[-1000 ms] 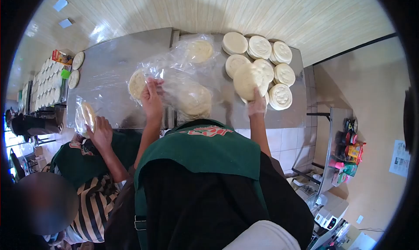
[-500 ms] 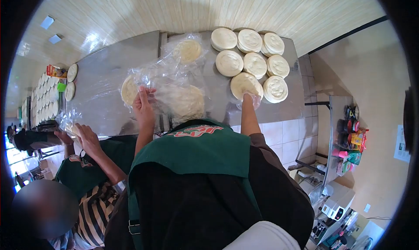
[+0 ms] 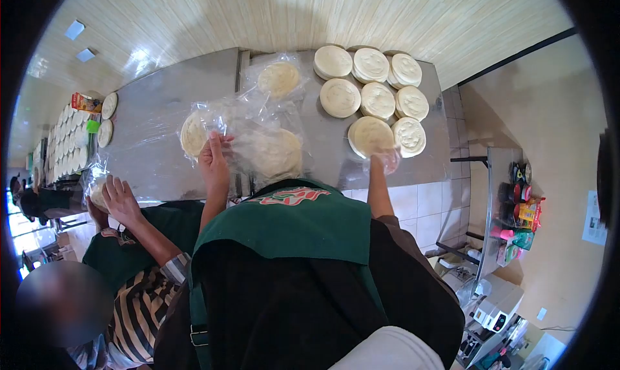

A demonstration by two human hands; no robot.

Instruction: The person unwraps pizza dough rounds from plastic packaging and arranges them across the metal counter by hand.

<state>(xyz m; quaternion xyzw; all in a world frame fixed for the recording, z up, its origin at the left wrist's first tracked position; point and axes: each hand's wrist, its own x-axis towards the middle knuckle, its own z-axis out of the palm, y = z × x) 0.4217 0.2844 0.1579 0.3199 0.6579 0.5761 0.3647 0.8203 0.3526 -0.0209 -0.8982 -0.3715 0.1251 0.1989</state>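
Note:
My left hand point(image 3: 214, 158) is closed in a pinch on a clear plastic bag point(image 3: 210, 115). Beneath that plastic, a flat dough round point(image 3: 192, 134) lies on the steel table. My right hand point(image 3: 384, 159), covered in clear plastic, is closed on the near right edge of another dough round point(image 3: 369, 136); the plastic partly veils its fingers. Between my hands, a larger piece of dough point(image 3: 279, 151) lies under clear plastic. Farther back is one more wrapped dough round point(image 3: 279, 79).
Stacked dough rounds point(image 3: 377, 101) stand at the table's right end. At left, a co-worker's hands point(image 3: 123, 199) handle wrapped dough. Many rounds point(image 3: 68, 140) cover the far left, near a green object point(image 3: 93, 126). A shelf point(image 3: 494, 208) with packets stands at right.
My right hand has moved slightly right and toward me, and the dough round under it has shifted the same way. My left hand stays nearly still. The co-worker's hands have come together around dough.

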